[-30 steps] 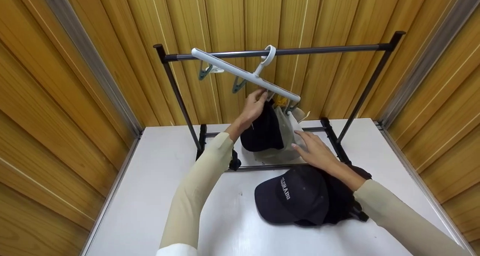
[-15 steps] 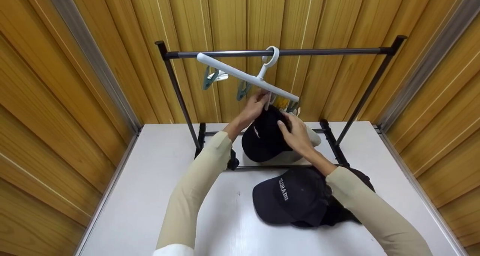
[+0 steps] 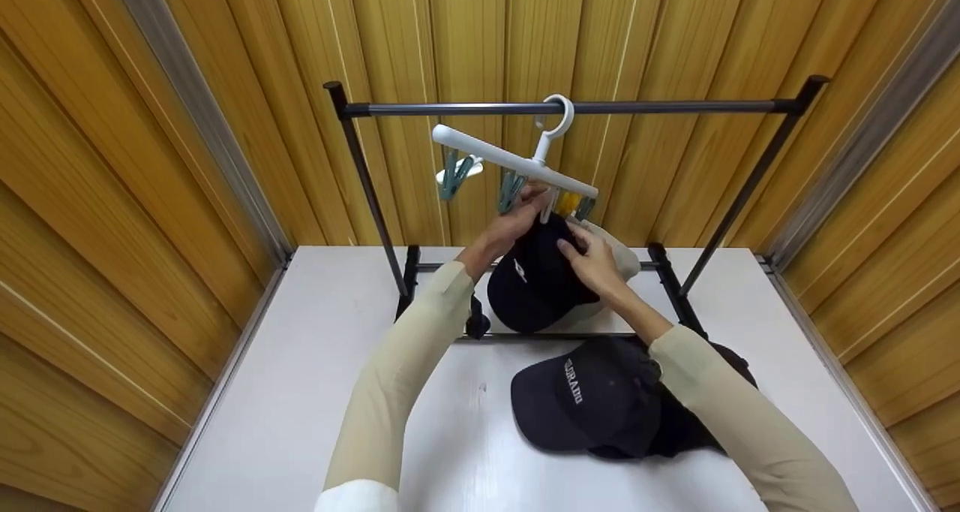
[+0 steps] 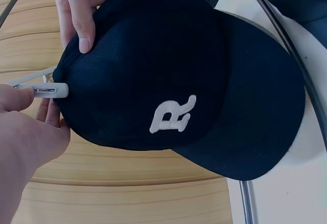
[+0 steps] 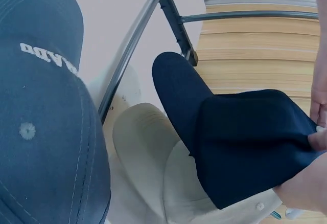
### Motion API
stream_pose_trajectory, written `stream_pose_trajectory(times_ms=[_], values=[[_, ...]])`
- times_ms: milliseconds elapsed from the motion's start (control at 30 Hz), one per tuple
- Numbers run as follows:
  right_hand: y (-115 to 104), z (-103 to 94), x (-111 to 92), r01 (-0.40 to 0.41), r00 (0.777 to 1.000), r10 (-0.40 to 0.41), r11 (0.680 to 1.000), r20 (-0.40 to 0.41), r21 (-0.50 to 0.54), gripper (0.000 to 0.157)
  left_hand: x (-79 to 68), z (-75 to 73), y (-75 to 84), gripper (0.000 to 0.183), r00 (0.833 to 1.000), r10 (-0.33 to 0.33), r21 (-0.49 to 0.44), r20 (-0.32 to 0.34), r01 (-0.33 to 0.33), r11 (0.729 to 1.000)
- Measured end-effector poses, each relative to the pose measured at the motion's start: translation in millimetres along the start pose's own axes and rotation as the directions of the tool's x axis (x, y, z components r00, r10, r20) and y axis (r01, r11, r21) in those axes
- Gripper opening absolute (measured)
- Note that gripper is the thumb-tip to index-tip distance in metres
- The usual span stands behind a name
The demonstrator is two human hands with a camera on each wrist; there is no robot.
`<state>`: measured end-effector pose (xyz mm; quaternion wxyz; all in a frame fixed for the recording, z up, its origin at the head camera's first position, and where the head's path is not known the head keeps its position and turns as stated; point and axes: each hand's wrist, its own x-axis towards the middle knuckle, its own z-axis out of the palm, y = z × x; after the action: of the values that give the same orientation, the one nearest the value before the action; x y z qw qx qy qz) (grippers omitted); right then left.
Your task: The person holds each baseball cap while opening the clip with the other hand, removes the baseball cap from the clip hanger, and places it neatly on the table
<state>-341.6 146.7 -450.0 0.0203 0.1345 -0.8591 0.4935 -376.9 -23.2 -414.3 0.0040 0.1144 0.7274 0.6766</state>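
A white hanger [image 3: 491, 152] hangs by its hook, with clips along its bar. My left hand [image 3: 510, 223] pinches a white clip [image 4: 53, 90], whose tip lies on the back edge of a black cap [image 3: 536, 279]. In the left wrist view, this cap shows a white letter R and its visor points right. My right hand [image 3: 596, 266] grips the same cap near its back edge, thumb [image 4: 86, 40] on the outer side. Behind it a beige cap [image 5: 148, 147] hangs partly hidden.
Green clips [image 3: 454, 176] dangle from the hanger's left part. A dark metal rack [image 3: 675, 107] carries the hanger. On the white table [image 3: 285, 392], a dark cap with white lettering [image 3: 592, 399] lies under my right forearm, over more black fabric. Wood-patterned walls stand behind.
My right hand has moved left from the pale caps to the black cap's back edge. My left hand keeps to the white clip. The hanger has swung round slightly, and the black cap has turned.
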Motion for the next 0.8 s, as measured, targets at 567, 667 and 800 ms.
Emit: stream_pose_trajectory(times_ms=[567, 667, 800], values=[[-22.2, -2.2, -3.0, -0.205, 0.979, 0.204, 0.969, 0.021, 0.14, 0.044, -3.1, -6.3, 6.2, 0.003, 0.999, 0.007, -0.016, -0.037, -0.007, 1.0], [-23.1, -5.3, -5.3, -0.217, 0.976, 0.214, 0.969, 0.037, 0.117, 0.044, -3.7, -3.3, 6.2, 0.005, 0.998, 0.02, -0.02, -0.06, -0.022, 1.0], [-21.3, -7.5, -12.9, -0.22, 0.974, 0.215, 0.972, 0.067, 0.081, 0.043, -5.5, 0.0, 1.9, 0.008, 0.995, 0.089, -0.051, -0.052, -0.092, 0.994]])
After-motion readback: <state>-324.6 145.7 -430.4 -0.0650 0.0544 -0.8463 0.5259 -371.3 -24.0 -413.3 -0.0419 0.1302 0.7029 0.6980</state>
